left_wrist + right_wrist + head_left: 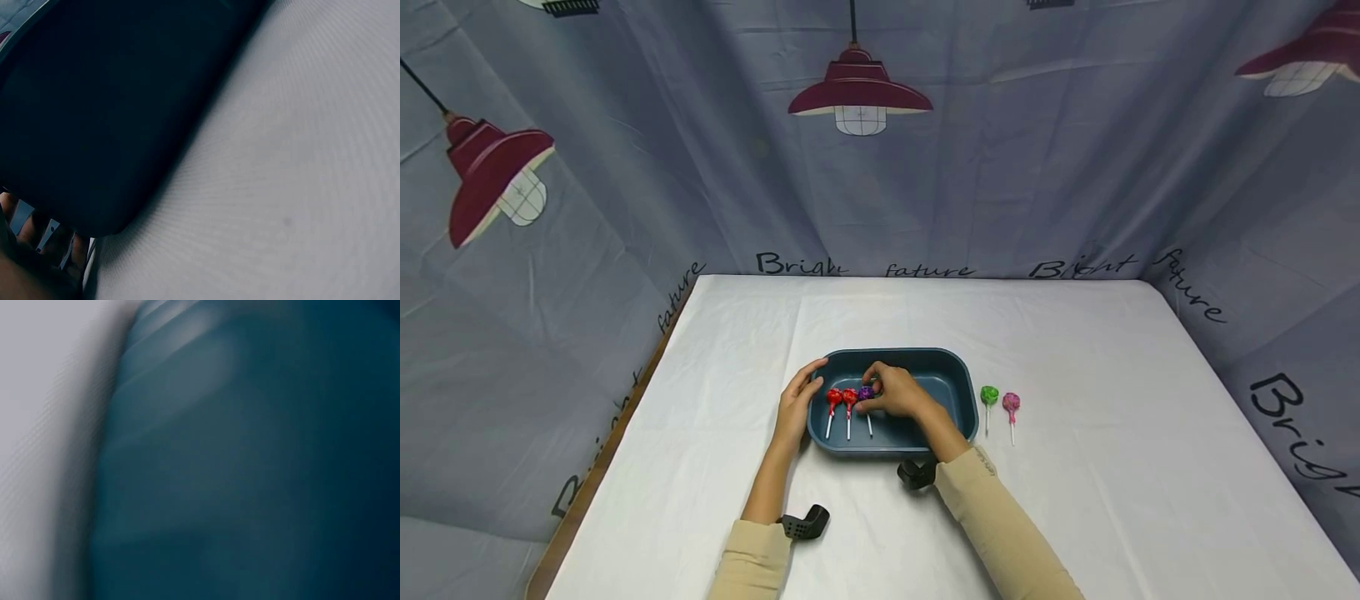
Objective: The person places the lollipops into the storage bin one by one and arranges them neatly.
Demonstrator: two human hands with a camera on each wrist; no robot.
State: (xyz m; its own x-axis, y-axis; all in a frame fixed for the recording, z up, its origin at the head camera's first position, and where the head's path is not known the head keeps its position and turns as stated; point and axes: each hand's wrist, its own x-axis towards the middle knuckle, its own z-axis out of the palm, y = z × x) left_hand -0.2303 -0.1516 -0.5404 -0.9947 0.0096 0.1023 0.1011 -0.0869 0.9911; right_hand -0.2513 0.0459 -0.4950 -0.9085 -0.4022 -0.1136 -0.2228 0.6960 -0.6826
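Observation:
In the head view, a dark blue rectangular tray [901, 452] stands on the white-covered table. Two red-wrapped lollipops [834, 397] and a purple lollipop [867, 392] lie side by side in its left half, sticks toward me. My right hand [895, 392] reaches into the tray and pinches the purple lollipop's head between thumb and fingers. Against the tray's left end rests my left hand [793, 407], fingers extended along the outer wall and rim. The left wrist view shows several of its fingers [56, 240] beside the dark tray wall. The right wrist view holds only blurred tray wall [187, 456].
Right of the tray, a green lollipop [989, 395] and a pink lollipop [1011, 402] lie on the white tablecloth [1112, 467]. A grey curtain [970, 183] printed with lamps hangs behind and along the sides. Black wrist cameras [806, 522] sit near both sleeves.

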